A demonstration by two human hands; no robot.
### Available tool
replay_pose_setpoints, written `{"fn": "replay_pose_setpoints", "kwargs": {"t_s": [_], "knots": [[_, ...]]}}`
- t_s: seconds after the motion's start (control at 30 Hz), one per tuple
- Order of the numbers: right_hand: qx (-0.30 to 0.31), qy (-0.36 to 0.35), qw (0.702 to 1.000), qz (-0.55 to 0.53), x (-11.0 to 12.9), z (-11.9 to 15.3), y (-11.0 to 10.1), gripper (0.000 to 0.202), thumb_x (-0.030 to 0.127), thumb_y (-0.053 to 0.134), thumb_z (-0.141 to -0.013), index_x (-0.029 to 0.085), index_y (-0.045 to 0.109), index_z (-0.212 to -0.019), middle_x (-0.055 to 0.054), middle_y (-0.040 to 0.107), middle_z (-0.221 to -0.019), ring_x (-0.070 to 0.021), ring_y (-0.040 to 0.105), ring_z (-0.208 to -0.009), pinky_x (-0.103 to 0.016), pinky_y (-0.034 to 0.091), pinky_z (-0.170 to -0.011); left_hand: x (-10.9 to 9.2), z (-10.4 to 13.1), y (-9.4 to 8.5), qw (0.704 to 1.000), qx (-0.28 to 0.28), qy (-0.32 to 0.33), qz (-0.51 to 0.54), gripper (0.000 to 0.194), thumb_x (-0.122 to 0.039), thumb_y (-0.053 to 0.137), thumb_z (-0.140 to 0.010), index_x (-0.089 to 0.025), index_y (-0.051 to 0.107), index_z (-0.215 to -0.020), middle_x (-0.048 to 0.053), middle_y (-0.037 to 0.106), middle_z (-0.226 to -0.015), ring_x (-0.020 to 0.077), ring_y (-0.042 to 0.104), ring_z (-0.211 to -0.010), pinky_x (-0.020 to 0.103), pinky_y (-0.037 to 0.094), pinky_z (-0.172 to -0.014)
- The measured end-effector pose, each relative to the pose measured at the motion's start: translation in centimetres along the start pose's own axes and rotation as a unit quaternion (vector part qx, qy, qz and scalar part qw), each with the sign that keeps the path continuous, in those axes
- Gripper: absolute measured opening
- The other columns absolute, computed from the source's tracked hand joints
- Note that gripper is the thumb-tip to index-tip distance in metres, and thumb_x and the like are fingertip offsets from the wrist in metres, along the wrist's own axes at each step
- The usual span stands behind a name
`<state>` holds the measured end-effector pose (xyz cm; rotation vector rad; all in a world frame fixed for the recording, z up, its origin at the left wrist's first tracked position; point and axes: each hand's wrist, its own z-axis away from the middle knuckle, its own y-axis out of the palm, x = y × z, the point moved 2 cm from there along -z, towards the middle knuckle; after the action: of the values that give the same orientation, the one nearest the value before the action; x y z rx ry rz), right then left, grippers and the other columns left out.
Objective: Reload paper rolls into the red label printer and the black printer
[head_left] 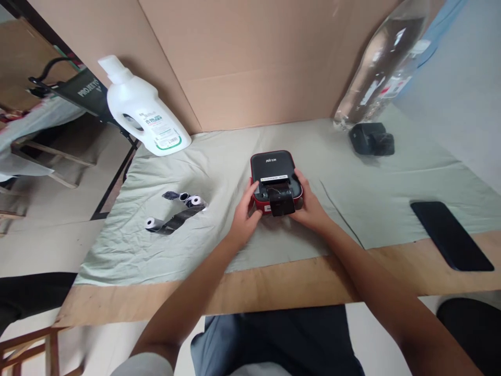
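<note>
A small black label printer (pixel 274 164) with a red lower edge rests on the cloth in front of me. Its black front flap (pixel 282 202) hangs open toward me. From the left, my left hand (pixel 245 215) grips the printer, thumb at the near corner and fingers along the side. My right hand (pixel 311 206) closes around the opposite side, its fingertips partly hidden behind the case. To the left of the printer lies a black ribbon (pixel 178 220) joined to white rolls (pixel 154 223).
A white jug (pixel 146 112) stands at the back left against a cardboard wall (pixel 258 62). Large clear bottle (pixel 385 65) and a black device (pixel 371 139) are at the back right. A dark phone (pixel 451 235) lies near the wooden front edge (pixel 282 282).
</note>
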<state>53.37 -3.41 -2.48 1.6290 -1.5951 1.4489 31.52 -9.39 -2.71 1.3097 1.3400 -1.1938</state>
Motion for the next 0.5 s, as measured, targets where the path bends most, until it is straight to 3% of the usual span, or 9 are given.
{"fn": "replay_pose_setpoints", "kwargs": {"t_s": [0.1,0.2,0.33,0.5], "knots": [[0.000,0.003,1.000,0.019,-0.14,-0.07,-0.28,0.100,0.044,0.087,-0.077,0.032,0.036,-0.163,-0.017,0.055,-0.161,-0.0398,0.063,-0.140,-0.062,0.051,-0.118,0.32,-0.02,-0.25,0.999,-0.027,0.037,-0.007,0.058,-0.019,0.062,-0.082,-0.026,0.059,-0.139,0.008,0.029,-0.181,0.0302,0.046,-0.159,0.048,0.043,-0.129],[-0.006,-0.005,1.000,0.031,-0.11,-0.16,-0.43,0.096,0.040,0.088,-0.074,0.032,0.041,-0.157,-0.017,0.056,-0.159,-0.0391,0.065,-0.136,-0.059,0.054,-0.114,0.59,-0.07,-0.42,0.999,-0.030,0.033,-0.014,0.050,-0.016,0.061,-0.080,-0.027,0.061,-0.128,0.009,0.034,-0.179,0.0288,0.052,-0.154,0.048,0.048,-0.125],[-0.015,-0.014,0.999,0.033,-0.10,-0.16,-0.42,0.091,0.037,0.086,-0.075,0.032,0.043,-0.155,-0.017,0.057,-0.157,-0.0379,0.067,-0.133,-0.057,0.056,-0.111,0.66,-0.24,-0.59,0.998,-0.048,0.038,-0.027,0.044,-0.015,0.061,-0.080,-0.027,0.062,-0.122,0.008,0.049,-0.170,0.0277,0.054,-0.153,0.050,0.046,-0.126],[-0.017,-0.022,0.999,0.036,-0.29,-0.03,-0.34,0.089,0.035,0.085,-0.078,0.034,0.042,-0.155,-0.016,0.057,-0.157,-0.0384,0.066,-0.135,-0.058,0.054,-0.114,0.78,-0.90,-0.62,0.998,-0.041,0.041,-0.002,0.043,-0.012,0.061,-0.078,-0.031,0.063,-0.117,0.001,0.039,-0.175,0.0296,0.040,-0.162,0.058,0.041,-0.131]]}}
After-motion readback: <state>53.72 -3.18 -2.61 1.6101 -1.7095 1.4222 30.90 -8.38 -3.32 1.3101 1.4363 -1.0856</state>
